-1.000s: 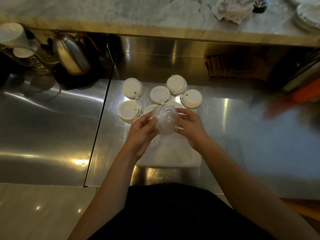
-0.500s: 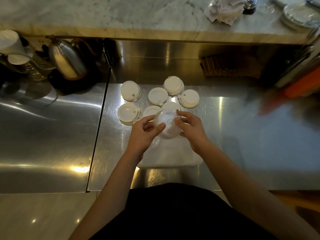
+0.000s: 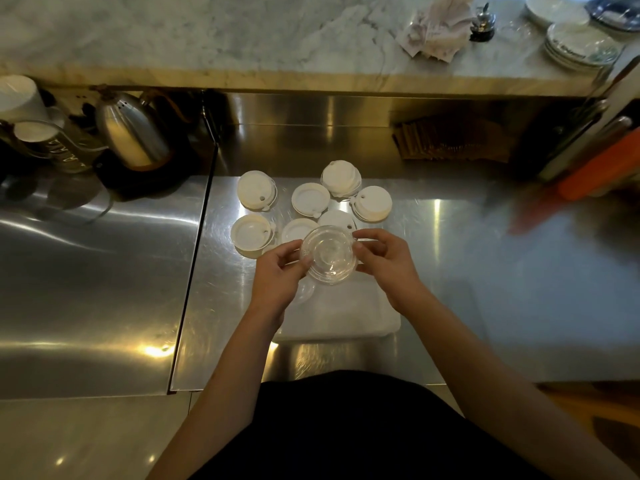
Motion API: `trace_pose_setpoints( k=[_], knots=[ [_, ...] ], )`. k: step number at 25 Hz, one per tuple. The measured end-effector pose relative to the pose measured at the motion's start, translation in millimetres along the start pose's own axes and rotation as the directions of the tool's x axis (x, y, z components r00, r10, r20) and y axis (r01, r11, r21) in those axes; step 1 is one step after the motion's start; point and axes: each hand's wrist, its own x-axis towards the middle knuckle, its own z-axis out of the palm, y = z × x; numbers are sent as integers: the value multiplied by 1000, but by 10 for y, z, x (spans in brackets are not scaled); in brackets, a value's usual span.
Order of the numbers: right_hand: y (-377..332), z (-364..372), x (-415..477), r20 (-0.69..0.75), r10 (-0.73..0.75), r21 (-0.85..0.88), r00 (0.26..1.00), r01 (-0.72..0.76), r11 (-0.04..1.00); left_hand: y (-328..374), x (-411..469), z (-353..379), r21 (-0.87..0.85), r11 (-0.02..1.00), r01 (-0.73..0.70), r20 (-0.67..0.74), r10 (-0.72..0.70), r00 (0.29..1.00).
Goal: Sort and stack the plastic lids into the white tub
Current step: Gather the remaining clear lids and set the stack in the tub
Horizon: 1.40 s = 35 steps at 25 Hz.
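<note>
I'm looking down at a stainless steel counter (image 3: 346,358) under dim warm light, with a marble ledge (image 3: 207,36) running along its far side. Both hands are raised over the white tub (image 3: 343,313), which sits on the counter right in front of me. Between them is a clear lid (image 3: 328,258): the left hand (image 3: 277,275) has its fingers (image 3: 294,252) clamped on the lid's left rim, and the right hand (image 3: 384,261) pinches the right rim, so the lid hangs above the tub's far edge. Just beyond the hands, white lids (image 3: 310,199) lie spread on the counter in a loose cluster, some stacked; the nearest ones are partly hidden behind the clear lid and my fingers. A metal kettle (image 3: 131,133) stands to the far left, and plates (image 3: 578,43) are piled on the ledge at right beside crumpled paper (image 3: 436,32).
</note>
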Motion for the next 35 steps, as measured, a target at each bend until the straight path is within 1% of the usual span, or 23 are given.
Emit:
trace_pose_setpoints(
  k=[3,8,12,19,23,26,31,35],
  knots=[
    [20,1,16,2,-8,-16,1000,8,1000,-30,-22,21,-50,998,30,-22,-31,999],
    [131,28,1,44,47,19,998,-48,999,-180,-60,37,-43,994,100,-57,-103,993],
    [215,71,25,105,97,-9,990,-96,995,-295,-61,24,2,994,109,-107,-109,988],
    [312,168,66,144,184,15,972,-188,982,-402,-102,-53,31,996,82,-138,-77,987],
    [358,213,114,159,197,-25,967,-196,980,-425,-94,-77,58,996,71,-190,-59,980],
    [386,258,186,161,215,-88,963,-203,975,-432,-88,-73,95,992,88,-213,-67,975],
    [457,290,300,143,264,-140,954,-244,960,-527,-87,-40,168,972,164,-208,-128,970],
    [528,327,348,150,265,-193,952,-235,953,-573,-64,9,162,965,208,-206,-173,963]
  ],
)
